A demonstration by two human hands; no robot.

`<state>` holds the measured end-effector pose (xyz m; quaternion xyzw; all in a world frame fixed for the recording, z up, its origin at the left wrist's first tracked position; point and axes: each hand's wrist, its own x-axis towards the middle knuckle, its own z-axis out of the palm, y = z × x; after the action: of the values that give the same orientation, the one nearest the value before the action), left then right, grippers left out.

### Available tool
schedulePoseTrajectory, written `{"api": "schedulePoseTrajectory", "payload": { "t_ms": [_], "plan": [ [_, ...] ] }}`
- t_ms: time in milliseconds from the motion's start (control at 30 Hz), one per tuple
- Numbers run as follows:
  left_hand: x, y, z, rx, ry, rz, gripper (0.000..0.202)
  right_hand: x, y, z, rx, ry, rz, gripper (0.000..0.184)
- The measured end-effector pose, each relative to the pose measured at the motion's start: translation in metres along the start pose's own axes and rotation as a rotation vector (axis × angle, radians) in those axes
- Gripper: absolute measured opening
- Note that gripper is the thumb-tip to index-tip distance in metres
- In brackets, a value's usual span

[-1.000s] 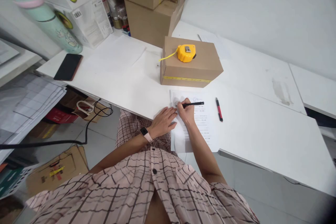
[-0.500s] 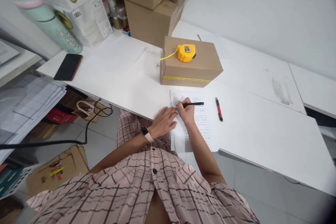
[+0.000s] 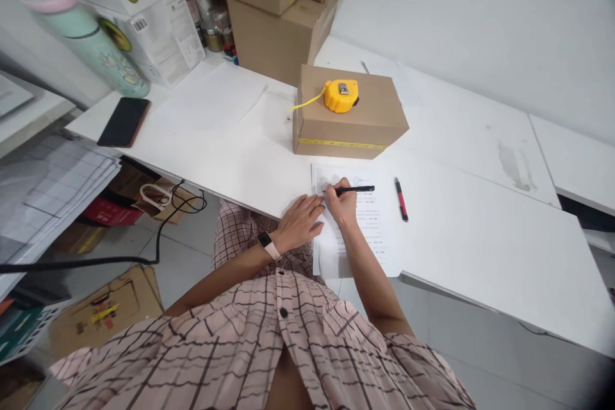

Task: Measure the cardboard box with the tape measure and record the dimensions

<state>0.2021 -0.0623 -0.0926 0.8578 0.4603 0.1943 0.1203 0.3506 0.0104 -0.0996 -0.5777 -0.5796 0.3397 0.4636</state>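
Observation:
My right hand grips a black pen with its tip on the upper left of a printed sheet of paper lying on the white table. My left hand lies flat with its fingers stretched out on the sheet's left edge, touching the right hand. A watch is on the left wrist. A red and black pen lies on the table just right of the sheet. Behind the sheet stands a small cardboard box with a yellow tape measure on top, its tape pulled out to the left.
A black phone lies at the table's left end beside a mint bottle and white cartons. Larger cardboard boxes are stacked at the back. Cables, scissors and flattened cardboard lie on the floor at the left.

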Motion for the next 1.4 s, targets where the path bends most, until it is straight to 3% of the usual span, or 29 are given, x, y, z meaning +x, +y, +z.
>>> {"api": "schedulePoseTrajectory", "payload": {
  "t_ms": [1033,1167,1267,1400],
  "plan": [
    [0.0,-0.001,0.002,0.016,-0.002,0.017,0.036,-0.001,0.0,0.0,-0.002,-0.008,-0.023,0.019],
    [-0.001,-0.001,0.003,0.017,0.004,0.015,0.037,-0.001,0.001,0.001,0.001,0.06,-0.023,0.021],
    [-0.002,-0.002,0.003,0.004,0.007,0.017,0.036,0.0,0.001,-0.008,-0.03,0.169,-0.046,0.021],
    [-0.004,-0.007,0.001,-0.011,0.008,0.027,0.034,0.004,0.008,-0.041,-0.307,0.155,-0.206,0.01]
  ]
}}
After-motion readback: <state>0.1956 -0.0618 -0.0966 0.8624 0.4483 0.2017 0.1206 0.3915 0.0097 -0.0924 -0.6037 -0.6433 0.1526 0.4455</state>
